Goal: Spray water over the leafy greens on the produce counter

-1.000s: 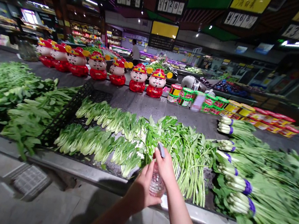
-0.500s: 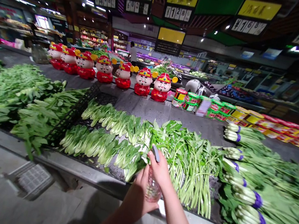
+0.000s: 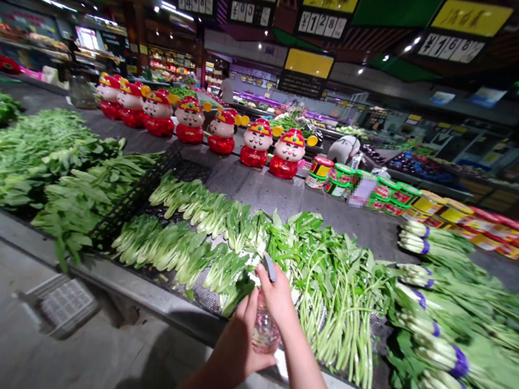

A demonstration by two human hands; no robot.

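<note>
Before me I hold a clear spray bottle (image 3: 265,333) with a grey top, above the front edge of the vegetable stand. My left hand (image 3: 243,334) is wrapped round the bottle's body from the left and below. Around the bottle's neck and grey head, my right hand (image 3: 277,294) is closed; its fingertips are partly hidden. Just beyond the hands lie two rows of bok choy (image 3: 184,255). Long-stemmed leafy greens (image 3: 343,288) spread to the right of them on the same bed.
Bunches of greens with purple ties (image 3: 460,364) lie at the right. More leafy greens (image 3: 22,155) sit left of a black divider (image 3: 134,200). Red figurines (image 3: 256,144) and stacked tubs (image 3: 384,192) line the back ledge. A grey crate (image 3: 64,304) stands on the floor.
The view has turned slightly left, so the stand and signs appear shifted to the right. Both hands keep the same hold on the spray bottle.
</note>
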